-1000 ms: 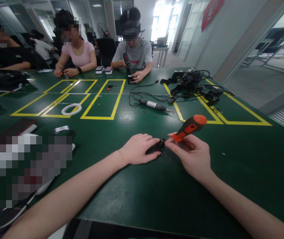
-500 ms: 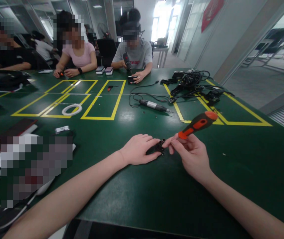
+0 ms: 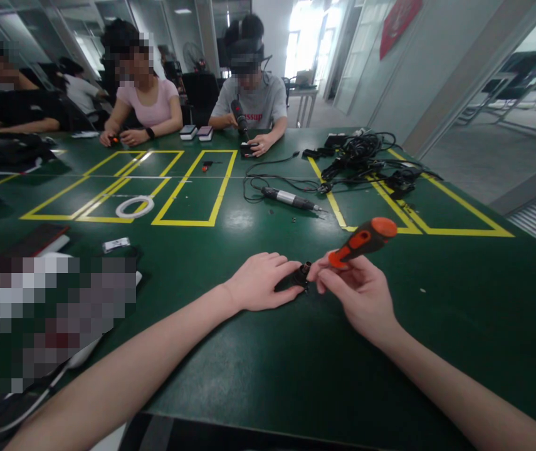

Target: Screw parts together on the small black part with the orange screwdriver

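Note:
My left hand (image 3: 265, 282) is closed around a small black part (image 3: 291, 280), pressing it down on the green table. A short brownish metal piece sticks up at the part's right end; its exact kind I cannot make out. In my right hand (image 3: 362, 291) is a screwdriver (image 3: 362, 241) with an orange and black handle, tilted up to the right. The fingers grip it low, near the neck. Its shaft and tip are hidden behind my right fingers, close beside the black part.
An electric screwdriver (image 3: 291, 199) with a cable lies ahead, and tangled black cables (image 3: 362, 153) are heaped at far right. A white ring (image 3: 135, 207) lies on the yellow tape markings. Co-workers sit opposite; one in grey (image 3: 249, 100) holds a drill.
The screwdriver handle has tipped slightly down and to the left as my right fingers shifted on it. My left hand has stayed in place on the black part.

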A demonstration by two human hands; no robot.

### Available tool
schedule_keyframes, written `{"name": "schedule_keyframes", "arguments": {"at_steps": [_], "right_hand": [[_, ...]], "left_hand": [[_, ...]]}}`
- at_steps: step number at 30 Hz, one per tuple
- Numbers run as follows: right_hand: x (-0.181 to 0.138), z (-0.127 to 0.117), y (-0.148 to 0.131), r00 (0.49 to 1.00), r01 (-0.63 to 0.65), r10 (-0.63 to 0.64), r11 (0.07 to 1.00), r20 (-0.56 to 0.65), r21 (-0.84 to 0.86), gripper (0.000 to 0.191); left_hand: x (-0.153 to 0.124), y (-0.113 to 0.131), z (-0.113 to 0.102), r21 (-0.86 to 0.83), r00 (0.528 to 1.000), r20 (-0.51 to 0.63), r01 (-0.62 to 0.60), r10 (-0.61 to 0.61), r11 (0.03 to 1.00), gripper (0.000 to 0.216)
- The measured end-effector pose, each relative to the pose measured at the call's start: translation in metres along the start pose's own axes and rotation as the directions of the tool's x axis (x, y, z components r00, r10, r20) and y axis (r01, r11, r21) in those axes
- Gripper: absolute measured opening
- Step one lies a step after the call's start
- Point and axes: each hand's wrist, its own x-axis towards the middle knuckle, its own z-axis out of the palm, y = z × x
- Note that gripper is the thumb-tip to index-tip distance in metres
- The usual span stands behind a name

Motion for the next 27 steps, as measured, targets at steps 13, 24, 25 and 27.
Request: {"name": "schedule_keyframes", "arguments": {"at_steps": [13, 24, 25, 27], "right_hand": [[0.0027, -0.0015, 0.0030, 0.999, -0.019, 0.020, 0.999, -0.025, 0.045, 0.026], [0.0013, -0.0003, -0.0052, 0.997, -0.051, 0.049, 0.999, -0.051, -0.021, 0.025], [0.0013, 0.0002, -0.0050, 0.997, -0.051, 0.050, 0.999, -0.055, -0.005, 0.027], [0.0018, 0.0011, -0.0037, 0.998, -0.051, 0.052, 0.998, -0.047, 0.035, 0.031]], "left_hand": [[0.0003, 0.0010, -0.0013, 0.004, 1.000, 0.012, 0.004, -0.004, 1.000, 0.029], [-0.0003, 0.0003, 0.0003, 0.002, 1.000, 0.002, 0.004, -0.004, 1.000, 0.034], [-0.0003, 0.0003, 0.0001, 0.001, 1.000, 0.006, 0.006, -0.006, 1.000, 0.034], [-0.0005, 0.0001, -0.0002, -0.001, 1.000, 0.008, 0.007, -0.007, 1.000, 0.033]]}}
